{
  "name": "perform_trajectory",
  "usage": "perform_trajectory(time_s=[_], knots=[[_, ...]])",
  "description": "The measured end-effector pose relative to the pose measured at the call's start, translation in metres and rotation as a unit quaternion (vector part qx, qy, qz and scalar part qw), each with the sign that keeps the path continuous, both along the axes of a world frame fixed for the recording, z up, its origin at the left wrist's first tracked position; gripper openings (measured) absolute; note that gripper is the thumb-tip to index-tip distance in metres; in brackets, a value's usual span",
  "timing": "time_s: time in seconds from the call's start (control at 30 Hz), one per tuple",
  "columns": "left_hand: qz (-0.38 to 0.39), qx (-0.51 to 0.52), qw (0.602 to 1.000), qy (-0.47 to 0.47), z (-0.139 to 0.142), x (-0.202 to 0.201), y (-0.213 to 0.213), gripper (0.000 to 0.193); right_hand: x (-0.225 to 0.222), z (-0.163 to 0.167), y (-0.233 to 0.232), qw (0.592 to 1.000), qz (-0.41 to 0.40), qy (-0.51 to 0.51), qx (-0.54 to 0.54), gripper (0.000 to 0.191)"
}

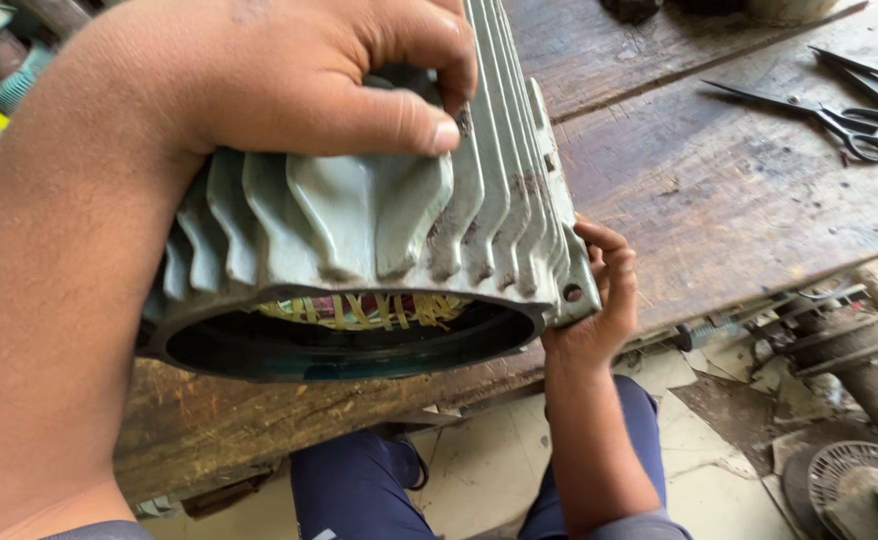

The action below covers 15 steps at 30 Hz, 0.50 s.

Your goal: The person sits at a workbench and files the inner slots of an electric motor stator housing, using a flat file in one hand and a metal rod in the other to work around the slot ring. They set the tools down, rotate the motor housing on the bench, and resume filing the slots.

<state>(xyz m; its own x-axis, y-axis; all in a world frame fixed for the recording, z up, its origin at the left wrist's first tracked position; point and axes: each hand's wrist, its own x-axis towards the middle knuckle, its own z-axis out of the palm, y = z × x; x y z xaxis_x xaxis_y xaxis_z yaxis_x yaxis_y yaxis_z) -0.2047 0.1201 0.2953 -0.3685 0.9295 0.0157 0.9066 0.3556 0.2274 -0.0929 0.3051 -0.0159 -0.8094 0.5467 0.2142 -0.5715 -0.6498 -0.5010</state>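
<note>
A grey-green finned motor housing [359, 230] lies on its side at the front edge of a worn wooden bench [739, 190]. Its round open end faces me, with yellow-tied windings [359, 310] showing inside. My left hand [289, 70] grips the top of the housing, thumb pressed across the fins and fingers curled over the far side. My right hand [599, 300] comes up from below the bench edge and holds the housing's flat foot at the right corner.
Black-handled scissors [839, 115] lie at the back right of the bench. Below the bench edge on the right are metal parts, a shaft [869, 385] and a round fan cover [854, 470] on a littered floor. My legs in dark blue trousers [359, 490] show underneath.
</note>
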Motion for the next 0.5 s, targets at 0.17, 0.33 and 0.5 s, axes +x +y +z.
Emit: perform_trajectory(time_s=[0.17, 0.33, 0.5], knots=[[0.043, -0.011, 0.999, -0.03, 0.003, 0.004, -0.005, 0.05, 0.0, 0.004, 0.0, 0.999, 0.0, 0.007, 0.045, 0.053], [0.037, -0.025, 0.999, 0.009, 0.011, 0.009, -0.024, 0.051, -0.001, 0.016, -0.011, 0.999, -0.002, 0.011, 0.047, 0.058], [-0.027, 0.015, 1.0, 0.006, 0.013, 0.006, -0.038, 0.047, 0.001, 0.029, -0.02, 0.998, -0.014, 0.002, 0.056, 0.06]])
